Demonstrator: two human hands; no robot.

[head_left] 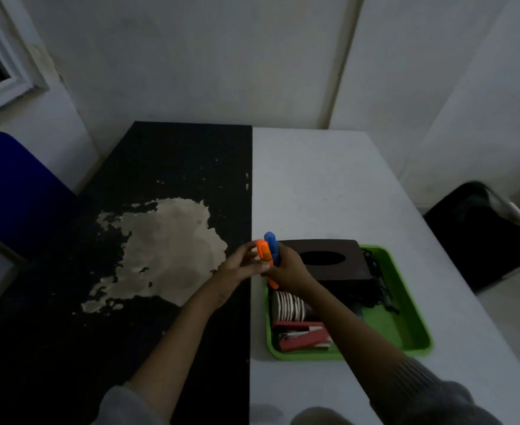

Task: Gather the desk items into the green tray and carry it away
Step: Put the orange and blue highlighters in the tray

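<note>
Black laminate, worn through to a pale patch, covers the left half of the desk (160, 167), and we work across its seam with the white half (329, 185). On the white side, near the front edge, sits the green tray (406, 342), already well filled. A brown tissue box (344, 271) takes up its far end, with a dark tangle (378, 280) that looks like cord lying against the box's right side. Nearer us, along the left wall, lie a row of round coasters (287, 305) and a red stapler (304, 334).

Both hands meet just above the tray's far left corner. Our right hand (286, 271) has its fingers wrapped around 2 highlighters held upright side by side, the orange highlighter (263, 250) and the blue highlighter (272, 245). Our left hand (237, 268) reaches in from the black side, fingertips at the orange cap; we cannot tell whether they pinch it or only touch it.

We judge the gathering to be in its last step, since no other loose item shows on the desk. The next move calls for lowering the 2 highlighters into the free strip by the tray's left wall and letting go. After that, each hand needs a grip on an opposite rim, and the lift should stay level so the upright-stacked coasters do not topple.
</note>
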